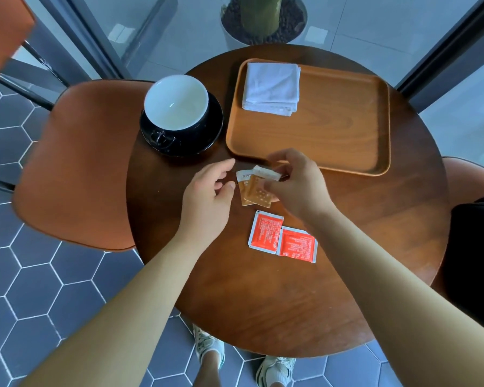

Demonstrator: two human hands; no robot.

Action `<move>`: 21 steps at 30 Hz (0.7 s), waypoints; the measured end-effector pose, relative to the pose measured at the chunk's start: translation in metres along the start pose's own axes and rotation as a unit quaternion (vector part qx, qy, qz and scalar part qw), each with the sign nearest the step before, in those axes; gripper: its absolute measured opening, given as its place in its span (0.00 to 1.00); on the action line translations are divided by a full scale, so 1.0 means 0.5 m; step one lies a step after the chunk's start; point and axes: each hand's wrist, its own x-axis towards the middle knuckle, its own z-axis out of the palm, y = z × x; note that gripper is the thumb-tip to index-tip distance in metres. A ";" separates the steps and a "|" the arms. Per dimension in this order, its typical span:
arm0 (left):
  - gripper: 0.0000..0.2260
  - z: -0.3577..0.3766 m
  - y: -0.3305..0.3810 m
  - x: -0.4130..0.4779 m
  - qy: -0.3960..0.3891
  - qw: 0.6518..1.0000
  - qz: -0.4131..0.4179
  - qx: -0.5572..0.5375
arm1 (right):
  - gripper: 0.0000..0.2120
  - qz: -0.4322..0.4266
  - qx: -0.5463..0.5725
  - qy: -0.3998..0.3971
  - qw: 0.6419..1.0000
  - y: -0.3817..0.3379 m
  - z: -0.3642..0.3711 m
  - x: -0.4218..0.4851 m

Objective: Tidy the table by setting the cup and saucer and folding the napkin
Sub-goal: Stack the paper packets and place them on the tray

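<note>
**Head view, round wooden table (pixel 263 303).** The cup (pixel 176 101), white inside and glossy black outside, sits on a black saucer (pixel 210 132) at the table's left. The white napkin (pixel 271 89) lies folded in the far-left corner of a wooden tray (pixel 333 129).

Cup and saucer are judged rigid, smooth and breakable. They are best taken by the cup's handle or the saucer's rim, and kept level so the cup does not slide. The napkin is judged soft, light and limp, and its corners give the surest hold.

The right hand (pixel 294 185) pinches a small white packet (pixel 266 173) between thumb and fingertips above two brown sachets (pixel 252 192). The left hand (pixel 207 196) hovers beside them, fingers loosely curved and spread, holding nothing. Two red sachets (pixel 266 230) lie nearer the person.

It cannot be told whether the right hand's lower fingers also touch the brown sachets. The sachets' print is too small to read. The cup's handle, dark on dark, is hard to make out.
</note>
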 end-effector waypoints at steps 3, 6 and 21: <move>0.18 -0.002 0.010 -0.012 0.028 0.995 -0.080 -0.049 | 0.23 -0.045 -0.109 0.028 0.993 0.000 0.017 -0.001; 0.18 0.001 0.019 -0.018 0.032 0.983 -0.152 -0.093 | 0.19 -0.050 -0.128 0.092 0.986 0.011 0.017 -0.018; 0.22 0.014 0.056 -0.018 -0.020 0.953 -0.201 -0.224 | 0.20 0.009 -0.078 0.068 0.995 -0.009 0.049 -0.004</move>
